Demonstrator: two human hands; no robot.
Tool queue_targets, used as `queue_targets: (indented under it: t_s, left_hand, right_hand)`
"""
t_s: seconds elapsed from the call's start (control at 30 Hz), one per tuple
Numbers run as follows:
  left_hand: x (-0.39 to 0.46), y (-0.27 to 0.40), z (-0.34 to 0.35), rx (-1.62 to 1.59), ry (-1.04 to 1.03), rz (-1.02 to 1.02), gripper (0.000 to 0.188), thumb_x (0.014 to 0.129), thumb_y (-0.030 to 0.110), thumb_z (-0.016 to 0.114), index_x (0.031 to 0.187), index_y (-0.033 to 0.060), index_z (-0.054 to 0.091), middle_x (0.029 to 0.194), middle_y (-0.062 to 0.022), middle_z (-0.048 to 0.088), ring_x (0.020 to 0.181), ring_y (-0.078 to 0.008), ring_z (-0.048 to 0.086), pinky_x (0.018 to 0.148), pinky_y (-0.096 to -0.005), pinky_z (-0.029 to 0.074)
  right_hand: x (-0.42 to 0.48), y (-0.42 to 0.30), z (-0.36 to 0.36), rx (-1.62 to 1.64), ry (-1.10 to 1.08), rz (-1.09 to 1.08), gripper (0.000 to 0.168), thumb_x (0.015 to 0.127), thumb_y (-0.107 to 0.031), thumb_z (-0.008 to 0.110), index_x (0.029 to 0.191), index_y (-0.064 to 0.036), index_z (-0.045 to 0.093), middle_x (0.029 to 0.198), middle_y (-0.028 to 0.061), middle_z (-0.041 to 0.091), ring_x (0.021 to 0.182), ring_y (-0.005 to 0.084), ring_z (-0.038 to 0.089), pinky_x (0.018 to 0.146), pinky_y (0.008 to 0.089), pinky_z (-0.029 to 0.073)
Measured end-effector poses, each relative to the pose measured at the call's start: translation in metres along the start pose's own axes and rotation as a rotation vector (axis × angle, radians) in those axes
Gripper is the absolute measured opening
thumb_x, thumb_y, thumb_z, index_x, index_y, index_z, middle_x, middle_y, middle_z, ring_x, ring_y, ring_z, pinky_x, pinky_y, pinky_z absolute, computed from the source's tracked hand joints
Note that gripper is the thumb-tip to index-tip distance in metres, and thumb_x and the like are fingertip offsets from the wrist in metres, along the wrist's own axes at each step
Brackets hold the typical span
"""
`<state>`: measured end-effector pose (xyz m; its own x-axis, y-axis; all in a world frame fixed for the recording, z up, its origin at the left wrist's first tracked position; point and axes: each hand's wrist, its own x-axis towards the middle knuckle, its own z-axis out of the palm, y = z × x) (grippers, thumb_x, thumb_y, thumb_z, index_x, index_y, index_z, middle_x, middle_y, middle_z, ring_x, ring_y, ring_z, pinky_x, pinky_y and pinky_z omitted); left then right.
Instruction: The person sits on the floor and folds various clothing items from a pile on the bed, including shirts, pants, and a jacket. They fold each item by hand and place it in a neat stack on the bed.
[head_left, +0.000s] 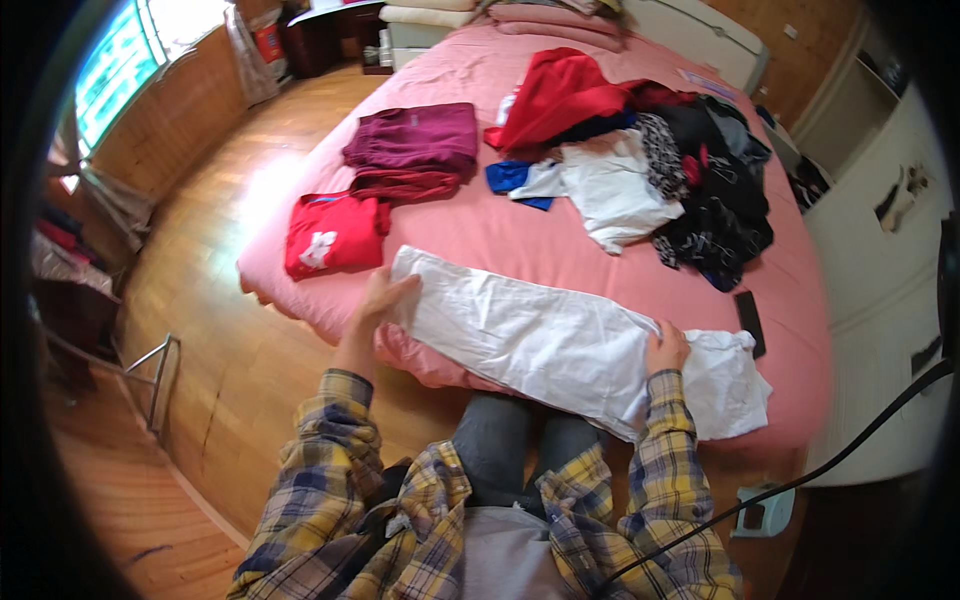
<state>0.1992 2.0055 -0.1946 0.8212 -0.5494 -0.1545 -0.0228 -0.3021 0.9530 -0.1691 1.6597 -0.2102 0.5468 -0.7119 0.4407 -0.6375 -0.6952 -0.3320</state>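
Observation:
A white garment (525, 330) lies stretched lengthwise along the near edge of the bed, its right end loosely bunched. My left hand (388, 292) grips its left end, thumb on top. My right hand (667, 346) rests on it towards the right; whether those fingers pinch the cloth is unclear. Just beyond my left hand lies a folded red top (337, 232) with a pale print. Behind that are folded purple garments (420, 142) and a folded dark red garment (405, 184). A loose white shirt (619, 184) lies across the bed beside a heap of dark clothes (724, 187) and a red garment (559, 94).
The pink-covered bed (442, 232) is in front of me. A black phone-like object (750, 324) lies near its right edge. A light blue plastic stool (765, 511) stands on the floor at lower right. A black cable (847, 450) crosses the right side. A metal frame (159, 382) stands at left.

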Motion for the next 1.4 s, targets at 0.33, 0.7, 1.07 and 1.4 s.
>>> queue_targets:
  t_s: [0.33, 0.7, 1.07, 1.4]
  left_hand:
    - [-0.032, 0.014, -0.017, -0.277, -0.160, -0.283, 0.025, 0.074, 0.003, 0.063, 0.099, -0.0023, 0.060, 0.083, -0.0077, 0.063, 0.070, -0.0158, 0.060, 0.063, -0.0283, 0.049]
    - [-0.021, 0.001, -0.025, -0.156, -0.016, -0.137, 0.021, 0.078, 0.009, 0.061, 0.096, -0.0010, 0.061, 0.079, -0.0008, 0.059, 0.067, -0.0097, 0.052, 0.060, -0.0249, 0.042]
    - [0.005, -0.047, -0.025, -0.008, 0.035, -0.163, 0.017, 0.076, 0.005, 0.060, 0.092, 0.0011, 0.062, 0.077, -0.0003, 0.060, 0.067, -0.0111, 0.054, 0.060, -0.0254, 0.042]
    - [0.009, 0.005, -0.029, -0.170, -0.185, -0.212, 0.025, 0.077, 0.005, 0.061, 0.100, 0.0029, 0.053, 0.088, -0.0034, 0.059, 0.074, -0.0133, 0.056, 0.065, -0.0278, 0.048]
  right_hand:
    - [-0.010, 0.048, -0.055, 0.365, 0.290, 0.461, 0.017, 0.085, -0.009, 0.055, 0.100, -0.005, 0.061, 0.095, 0.0117, 0.064, 0.084, 0.0218, 0.063, 0.073, 0.0300, 0.050]
    - [-0.040, 0.050, -0.009, -0.283, -0.280, 0.358, 0.051, 0.088, -0.044, 0.044, 0.136, -0.033, 0.033, 0.147, 0.0059, 0.019, 0.136, 0.0260, 0.014, 0.109, 0.0465, 0.012]
    - [0.007, 0.132, -0.041, -0.300, -0.170, 0.405, 0.047, 0.086, -0.036, 0.051, 0.130, -0.023, 0.043, 0.137, 0.0066, 0.036, 0.123, 0.0244, 0.036, 0.095, 0.0432, 0.033]
    - [-0.002, 0.238, -0.122, -0.011, 0.127, 0.847, 0.032, 0.074, -0.020, 0.067, 0.101, -0.005, 0.063, 0.093, 0.0113, 0.065, 0.084, 0.0225, 0.062, 0.076, 0.0327, 0.049]
